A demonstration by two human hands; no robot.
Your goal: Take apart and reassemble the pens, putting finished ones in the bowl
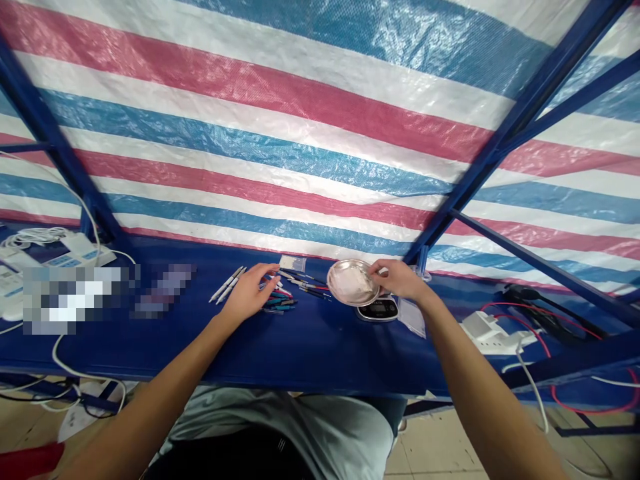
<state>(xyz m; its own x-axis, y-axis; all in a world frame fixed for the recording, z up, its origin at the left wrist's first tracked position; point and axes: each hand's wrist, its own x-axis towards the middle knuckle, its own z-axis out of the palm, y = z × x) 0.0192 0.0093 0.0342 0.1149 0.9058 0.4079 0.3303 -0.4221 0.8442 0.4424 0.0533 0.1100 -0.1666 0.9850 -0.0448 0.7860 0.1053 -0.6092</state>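
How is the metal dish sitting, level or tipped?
Tipped: the metal dish slants above the digital scale, its rim gripped by the right hand.

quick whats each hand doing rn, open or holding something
Left hand: open, holding nothing, fingers over a pile of slim coloured tools.
Right hand: closed, holding the rim of a shallow metal dish.

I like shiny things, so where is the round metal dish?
In the head view, the round metal dish sits tilted right of centre, held by the right hand above a digital scale, with thin coloured tools on its left.
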